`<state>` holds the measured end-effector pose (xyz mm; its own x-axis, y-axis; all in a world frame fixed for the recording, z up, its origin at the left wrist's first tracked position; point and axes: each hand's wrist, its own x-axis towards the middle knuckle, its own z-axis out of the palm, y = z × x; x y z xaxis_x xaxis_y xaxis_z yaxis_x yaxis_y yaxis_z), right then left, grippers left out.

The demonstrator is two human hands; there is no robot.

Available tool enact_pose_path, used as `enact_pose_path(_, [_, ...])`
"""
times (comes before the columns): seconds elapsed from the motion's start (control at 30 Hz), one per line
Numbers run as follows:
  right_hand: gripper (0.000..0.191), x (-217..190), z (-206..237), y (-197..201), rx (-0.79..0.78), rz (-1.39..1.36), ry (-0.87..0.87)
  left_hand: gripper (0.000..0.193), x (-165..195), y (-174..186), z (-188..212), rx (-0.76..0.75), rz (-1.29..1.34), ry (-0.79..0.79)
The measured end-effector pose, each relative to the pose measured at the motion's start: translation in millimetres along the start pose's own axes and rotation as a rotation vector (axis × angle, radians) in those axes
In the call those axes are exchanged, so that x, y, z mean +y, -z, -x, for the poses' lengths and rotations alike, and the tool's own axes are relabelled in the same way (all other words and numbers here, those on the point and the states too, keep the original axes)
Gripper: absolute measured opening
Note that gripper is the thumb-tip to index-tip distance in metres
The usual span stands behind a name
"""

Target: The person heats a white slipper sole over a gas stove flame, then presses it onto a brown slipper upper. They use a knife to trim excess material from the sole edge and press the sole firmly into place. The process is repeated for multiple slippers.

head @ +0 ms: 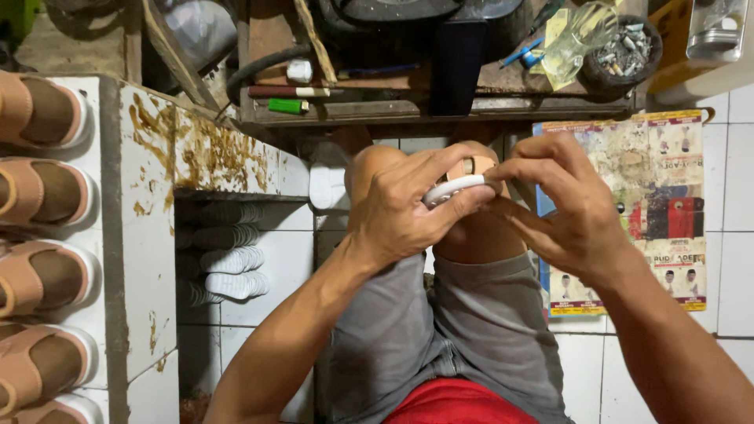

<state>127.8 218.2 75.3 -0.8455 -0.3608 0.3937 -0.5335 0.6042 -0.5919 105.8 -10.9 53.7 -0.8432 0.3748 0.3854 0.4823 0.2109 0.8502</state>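
Head | both hands: left (pixel 393 208), right (pixel 569 208) grasp sandal (pixel 459 184) | bowl (pixel 624 51): metal bits

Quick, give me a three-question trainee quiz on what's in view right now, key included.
1. True or false: both hands are on the sandal.
2. Where do the finished tan sandals sit? A) on the ledge at the left B) on the poster C) in the bowl
3. What is stacked in the recess under the ledge?

Key: 1 true: left hand grips its white sole, right hand pinches its end. 2 A. 3 white soles.
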Motion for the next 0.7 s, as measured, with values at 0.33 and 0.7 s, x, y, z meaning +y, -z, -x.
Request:
enact_pose_path(0.33, [0.066,-50.9,94.9,-60.9,-0.010,-1.734,-1.299,0.056,42.0,-7.8,60.9,-0.008,-0.027,-0.209])
enact_pose_path(0.7, [0.075,-87.8,81.5,-29.6,-0.148,-0.414,-0.412,0.069,41.8,-9.5,82.1,0.225,1.320,0.628])
